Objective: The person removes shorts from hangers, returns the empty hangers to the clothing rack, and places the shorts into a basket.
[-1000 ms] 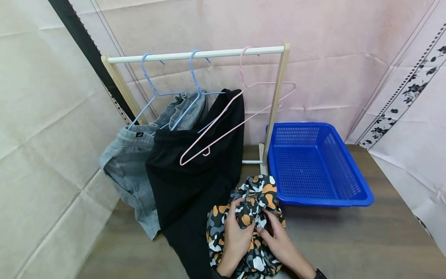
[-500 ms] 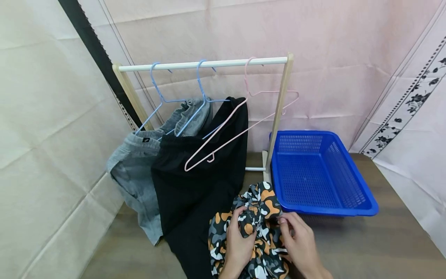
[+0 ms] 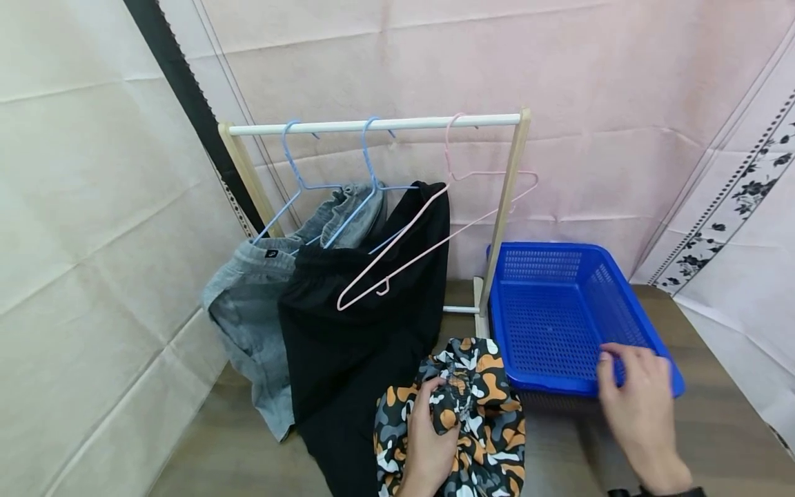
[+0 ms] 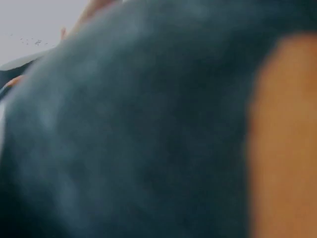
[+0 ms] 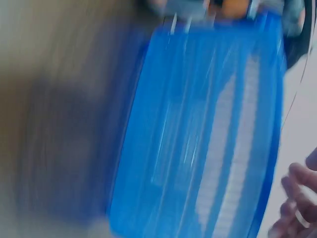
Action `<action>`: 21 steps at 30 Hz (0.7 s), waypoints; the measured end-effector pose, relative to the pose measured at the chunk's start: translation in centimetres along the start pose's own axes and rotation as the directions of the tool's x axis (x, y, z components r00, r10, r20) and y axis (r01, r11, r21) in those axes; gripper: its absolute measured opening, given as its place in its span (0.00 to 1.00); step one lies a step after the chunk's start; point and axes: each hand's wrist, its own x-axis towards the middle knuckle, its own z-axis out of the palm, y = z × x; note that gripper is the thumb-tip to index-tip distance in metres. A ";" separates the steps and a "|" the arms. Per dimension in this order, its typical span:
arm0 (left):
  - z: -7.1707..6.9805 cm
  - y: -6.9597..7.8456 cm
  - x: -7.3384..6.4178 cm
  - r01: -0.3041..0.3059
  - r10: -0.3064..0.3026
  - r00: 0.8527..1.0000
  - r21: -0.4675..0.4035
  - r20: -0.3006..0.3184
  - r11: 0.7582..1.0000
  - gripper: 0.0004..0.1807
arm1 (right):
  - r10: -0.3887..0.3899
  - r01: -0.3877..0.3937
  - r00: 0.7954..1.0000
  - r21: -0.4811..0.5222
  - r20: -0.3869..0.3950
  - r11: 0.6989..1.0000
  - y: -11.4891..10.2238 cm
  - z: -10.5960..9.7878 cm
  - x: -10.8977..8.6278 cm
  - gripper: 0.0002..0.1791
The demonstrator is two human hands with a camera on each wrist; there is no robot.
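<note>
container: blue basket (image 3: 546,324), on the tabletop (image 3: 559,449) towards its back right corner, just right of the rack (image 3: 508,207). its perforated walls and mesh floor are open to view; the right hand (image 3: 642,404) covers part of the front rim near the basket's front right corner. hand held half-open, fingers bent, a gap between thumb and index fingertip, nothing gripped. cannot tell whether it touches the rim.

patterned garment (orange, white, grey, black) (image 3: 497,421) lies bunched on the tabletop, in front of the rack's right foot and left of the basket's front left corner. left hand (image 3: 430,445) holds it on its left side, thumb and fingers curled about a gathered fold at the waist. left wrist view: blurred, dark cloth and an orange patch.

rack rail, left to right: left blue hanger (image 3: 292,162) with the grey denim garment (image 3: 254,297); right blue hanger (image 3: 369,162) with the black garment (image 3: 366,324); pink hanger (image 3: 449,162), its left arm in front of the black garment.

against half a second ago: the right hand then pinched the patterned garment's right edge; now it is well away, at the basket. left hand keeps its hold. basket and hung garments unchanged.
</note>
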 end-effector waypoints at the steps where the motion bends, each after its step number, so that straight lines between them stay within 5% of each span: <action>1: 0.0 0.0 0.0 0.001 -0.001 1.000 0.000 0.004 1.000 0.39 | 0.034 -0.034 0.999 -0.034 -0.001 0.999 1.0 -0.4 0.4 0.10; 4: -0.2 0.0 0.0 0.008 -0.008 1.000 0.004 0.014 1.000 0.39 | 0.170 -0.164 0.985 -0.138 0.036 0.977 3.8 -1.8 1.2 0.17; 6: -0.4 0.0 0.1 0.014 -0.014 1.000 0.006 0.012 1.000 0.38 | 0.317 -0.291 0.943 -0.210 0.102 0.933 5.2 -2.4 1.7 0.23; 10: -0.4 -0.1 -0.1 0.020 -0.021 1.000 0.008 0.014 1.000 0.37 | 0.598 -0.506 0.751 -0.337 0.281 0.794 7.4 -3.1 2.9 0.36; 13: -0.3 -0.1 -0.1 0.027 -0.027 1.000 0.011 0.014 1.000 0.37 | 0.680 -0.574 0.637 -0.365 0.363 0.733 8.7 -3.1 3.6 0.41; 14: -0.3 -0.1 0.0 0.032 -0.033 0.999 0.015 0.013 0.999 0.38 | 0.689 -0.583 0.615 -0.366 0.385 0.725 9.1 -3.2 3.8 0.42; 21: -0.2 -0.1 0.2 0.057 -0.057 0.998 0.054 0.002 0.997 0.38 | 0.669 -0.583 0.553 -0.343 0.497 0.737 10.7 -3.1 4.7 0.44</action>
